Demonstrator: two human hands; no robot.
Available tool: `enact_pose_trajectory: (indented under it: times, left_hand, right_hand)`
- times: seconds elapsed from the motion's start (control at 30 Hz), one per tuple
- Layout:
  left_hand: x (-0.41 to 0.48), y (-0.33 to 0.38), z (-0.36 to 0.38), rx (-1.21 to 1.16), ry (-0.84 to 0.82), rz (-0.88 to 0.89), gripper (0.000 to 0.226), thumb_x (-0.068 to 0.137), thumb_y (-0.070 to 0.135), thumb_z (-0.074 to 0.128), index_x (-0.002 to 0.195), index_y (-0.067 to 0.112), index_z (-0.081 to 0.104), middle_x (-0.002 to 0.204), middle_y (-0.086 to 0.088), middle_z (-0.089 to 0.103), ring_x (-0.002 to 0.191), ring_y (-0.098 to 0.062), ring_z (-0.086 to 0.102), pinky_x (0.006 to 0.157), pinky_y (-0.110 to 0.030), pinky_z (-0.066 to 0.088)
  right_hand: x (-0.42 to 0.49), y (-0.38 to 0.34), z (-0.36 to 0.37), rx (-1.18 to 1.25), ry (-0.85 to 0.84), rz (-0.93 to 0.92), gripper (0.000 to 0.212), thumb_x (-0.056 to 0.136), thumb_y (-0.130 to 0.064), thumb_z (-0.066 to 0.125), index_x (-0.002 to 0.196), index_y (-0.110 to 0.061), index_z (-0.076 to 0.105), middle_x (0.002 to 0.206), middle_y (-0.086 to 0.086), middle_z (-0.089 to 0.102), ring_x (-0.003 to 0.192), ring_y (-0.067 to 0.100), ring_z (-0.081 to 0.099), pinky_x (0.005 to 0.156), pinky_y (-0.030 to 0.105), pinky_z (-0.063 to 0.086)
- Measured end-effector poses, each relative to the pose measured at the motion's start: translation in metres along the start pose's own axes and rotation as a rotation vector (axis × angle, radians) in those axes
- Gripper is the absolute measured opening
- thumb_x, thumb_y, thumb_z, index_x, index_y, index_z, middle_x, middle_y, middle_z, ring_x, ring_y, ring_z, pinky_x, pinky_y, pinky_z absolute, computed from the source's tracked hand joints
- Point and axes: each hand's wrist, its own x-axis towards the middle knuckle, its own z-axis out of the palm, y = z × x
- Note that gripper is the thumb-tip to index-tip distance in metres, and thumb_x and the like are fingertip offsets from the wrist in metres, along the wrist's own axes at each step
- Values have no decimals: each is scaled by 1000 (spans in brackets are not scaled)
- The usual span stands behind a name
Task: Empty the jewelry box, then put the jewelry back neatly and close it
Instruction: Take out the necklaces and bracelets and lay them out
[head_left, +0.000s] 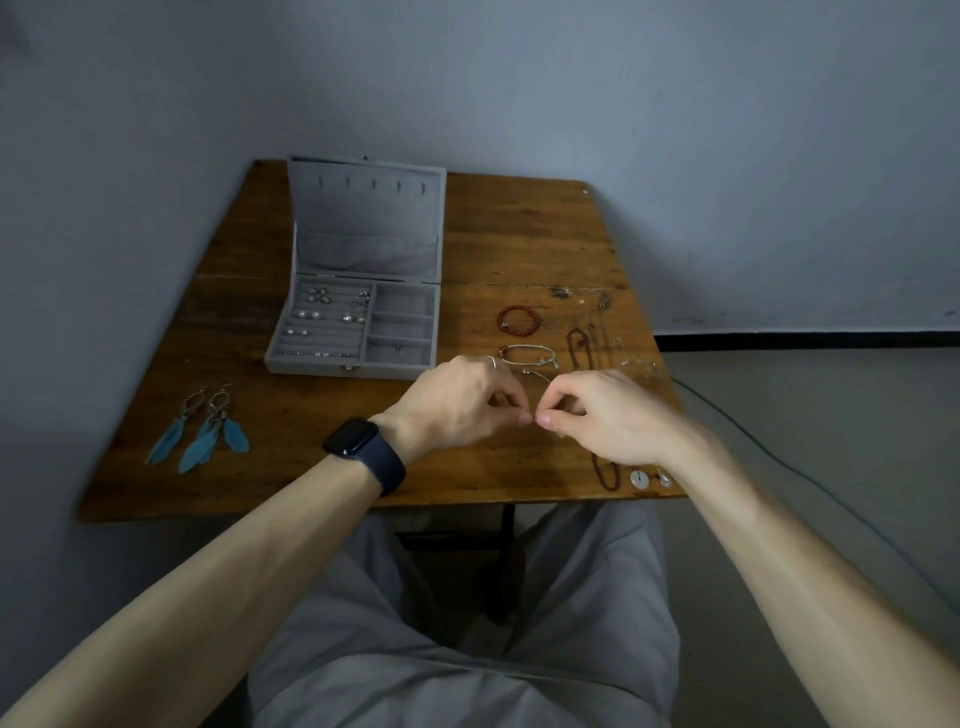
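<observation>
The grey jewelry box stands open on the wooden table, lid upright, with small earrings in its ring rolls on the left side. In front of it my left hand and my right hand meet fingertip to fingertip, both pinching one tiny piece of jewelry too small to identify. A thin silver bangle lies just behind my hands. A red bead bracelet, a pale green cord bracelet and dark bead necklaces lie to the right.
Two blue feather earrings lie at the table's left front. A dark bead strand and white disc pendants sit near the front right edge. A cable runs across the floor on the right. Walls close behind and left.
</observation>
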Motion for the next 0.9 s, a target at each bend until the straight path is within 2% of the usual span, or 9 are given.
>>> enact_pose_trajectory:
  times: [0.17, 0.23, 0.33, 0.47, 0.67, 0.8, 0.9]
  left_hand:
    - [-5, -2, 2, 99, -33, 37, 17, 95, 49, 60, 103, 37, 70, 111, 12, 63, 98, -9, 60, 77, -40, 57]
    - [-5, -5, 1, 58, -45, 21, 17, 95, 49, 60, 103, 38, 69, 109, 12, 64, 97, -9, 60, 78, -41, 57]
    - [-4, -9, 0, -71, -88, -8, 14, 95, 43, 64, 102, 35, 73, 106, 12, 68, 97, -7, 61, 85, -39, 55]
    - [-3, -8, -2, -172, -121, -63, 15, 94, 40, 64, 102, 32, 74, 108, 13, 69, 97, -2, 60, 92, -35, 52]
    - [-8, -11, 0, -279, -21, -80, 17, 82, 41, 74, 98, 35, 75, 108, 16, 67, 99, 0, 60, 89, -35, 55]
    - [-9, -9, 1, -277, 39, -30, 14, 84, 39, 79, 93, 29, 79, 102, 16, 70, 99, 4, 59, 87, -19, 49]
    - [-9, -8, 3, -278, 51, -10, 10, 86, 36, 77, 92, 28, 79, 100, 15, 70, 98, 2, 60, 86, -19, 49]
  right_hand:
    - [3, -1, 3, -78, -83, 8, 14, 99, -43, 57, 104, -32, 65, 84, -25, 52, 80, -6, 51, 75, 30, 44]
    - [3, -2, 5, -48, -62, 5, 10, 99, -42, 57, 101, -33, 62, 85, -22, 58, 81, -2, 57, 70, 28, 46]
    - [2, -2, 10, 122, 39, 10, 7, 98, -38, 58, 95, -34, 63, 83, -14, 71, 82, 4, 67, 78, 32, 55]
    - [4, 0, 22, 255, 65, 17, 6, 98, -35, 60, 92, -35, 64, 83, -13, 74, 87, 5, 69, 87, 42, 56]
    - [7, 3, 24, 289, 98, 16, 9, 94, -42, 66, 94, -34, 70, 92, -19, 71, 97, 1, 65, 95, 40, 54]
    - [10, 8, 19, 297, 68, 34, 14, 91, -49, 67, 92, -37, 74, 95, -22, 72, 101, -1, 64, 98, 42, 52]
    - [9, 10, 18, 302, 35, 33, 16, 91, -50, 65, 94, -37, 74, 94, -22, 72, 99, -1, 65, 98, 42, 52]
